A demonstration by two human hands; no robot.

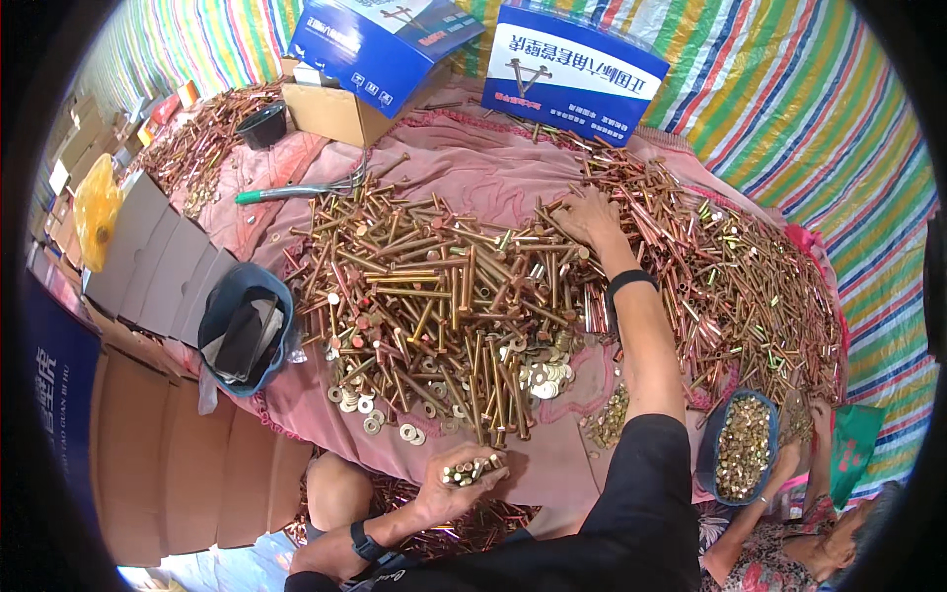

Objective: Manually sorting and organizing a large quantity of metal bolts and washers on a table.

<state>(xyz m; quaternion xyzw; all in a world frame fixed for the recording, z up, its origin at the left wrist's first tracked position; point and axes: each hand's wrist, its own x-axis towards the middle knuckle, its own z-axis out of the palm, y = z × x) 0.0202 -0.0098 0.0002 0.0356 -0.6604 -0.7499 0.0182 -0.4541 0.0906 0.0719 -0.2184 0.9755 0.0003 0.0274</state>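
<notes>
Close to my body, my left hand (456, 490) is closed around a bundle of bolts (473, 471), their ends showing above the fingers. Farther out, my right hand (590, 217) reaches into the far side of the heap, its fingers bent down among the metal pieces. What those fingertips hold is hidden. Long brassy bolts (424, 281) lie tangled in the middle, to the left of my right forearm. Thinner reddish metal sleeves or rods (705, 286) spread to the right. Flat round washers (546, 382) lie along the heap's near edge.
A pink cloth (335, 409) covers the work surface. At the right, a blue tub (738, 446) holds small nuts, beside a co-worker's arms (784, 459). Another blue tub (247, 328) stands left. Blue-white boxes (577, 74) stand at the back; a green-handled tool (296, 192) lies far left.
</notes>
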